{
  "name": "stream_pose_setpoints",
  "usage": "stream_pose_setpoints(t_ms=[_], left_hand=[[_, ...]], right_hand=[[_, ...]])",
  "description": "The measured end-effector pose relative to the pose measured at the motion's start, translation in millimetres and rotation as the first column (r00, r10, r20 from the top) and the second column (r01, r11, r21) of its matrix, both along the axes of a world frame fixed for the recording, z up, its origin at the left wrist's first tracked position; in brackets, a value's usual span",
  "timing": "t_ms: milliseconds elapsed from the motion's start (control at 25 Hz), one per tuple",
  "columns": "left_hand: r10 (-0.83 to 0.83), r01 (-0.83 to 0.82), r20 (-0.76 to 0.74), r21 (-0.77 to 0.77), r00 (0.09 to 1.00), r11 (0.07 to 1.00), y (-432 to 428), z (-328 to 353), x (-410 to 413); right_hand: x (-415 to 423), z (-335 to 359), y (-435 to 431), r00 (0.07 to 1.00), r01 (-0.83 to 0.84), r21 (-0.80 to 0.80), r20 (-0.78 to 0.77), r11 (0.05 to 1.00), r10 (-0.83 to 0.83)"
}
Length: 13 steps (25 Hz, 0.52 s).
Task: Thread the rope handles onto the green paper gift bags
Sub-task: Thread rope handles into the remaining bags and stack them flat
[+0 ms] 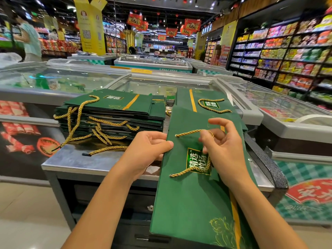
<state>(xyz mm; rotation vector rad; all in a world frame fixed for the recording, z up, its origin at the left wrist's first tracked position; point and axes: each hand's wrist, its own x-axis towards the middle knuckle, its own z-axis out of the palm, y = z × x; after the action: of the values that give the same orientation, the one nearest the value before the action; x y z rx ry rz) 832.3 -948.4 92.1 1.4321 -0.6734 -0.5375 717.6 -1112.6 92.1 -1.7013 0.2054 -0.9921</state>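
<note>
Bag (188, 203): left hand (149, 148) grip pinches its edge. Rope (186, 132): right hand (224, 150) grip pinches the loop. Risk: a hard tug may pull an end out or tear a hole.

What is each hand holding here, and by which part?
Left hand grips the green bag by its left edge; right hand pinches the gold rope handle mid-loop.

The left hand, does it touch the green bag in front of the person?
Touching. The head view shows the left hand pinching the left edge of the green bag, thumb on top.
</note>
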Motion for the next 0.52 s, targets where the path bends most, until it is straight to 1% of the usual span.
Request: stream_pose_setpoints(t_ms=[120,160,280,400,520], left_hand=[[-0.003,0.003,0.004,-0.006,1.0,1.0,0,0,0],[-0.006,0.006,0.004,-0.01,1.0,1.0,0,0,0],[-0.021,0.021,0.013,-0.019,1.0,1.0,0,0,-3],[-0.006,0.007,0.03,-0.017,1.0,1.0,1,0,-3],[0.018,-0.018,0.038,-0.005,0.999,1.0,0,0,-3]], right_hand=[[1,-4,-1,0.999,0.034,-0.163,-0.036,0.986,-0.04],[1,-4,-2,0.998,0.048,-0.175,-0.031,0.983,-0.055],[1,-5,-6,0.998,0.055,-0.105,-0.018,0.993,-0.057],[2,-5,-7,1.0,0.016,-0.013,-0.011,1.0,-0.016],[-2,-1,-11,0.998,-0.053,0.017,-0.03,0.998,0.054]])
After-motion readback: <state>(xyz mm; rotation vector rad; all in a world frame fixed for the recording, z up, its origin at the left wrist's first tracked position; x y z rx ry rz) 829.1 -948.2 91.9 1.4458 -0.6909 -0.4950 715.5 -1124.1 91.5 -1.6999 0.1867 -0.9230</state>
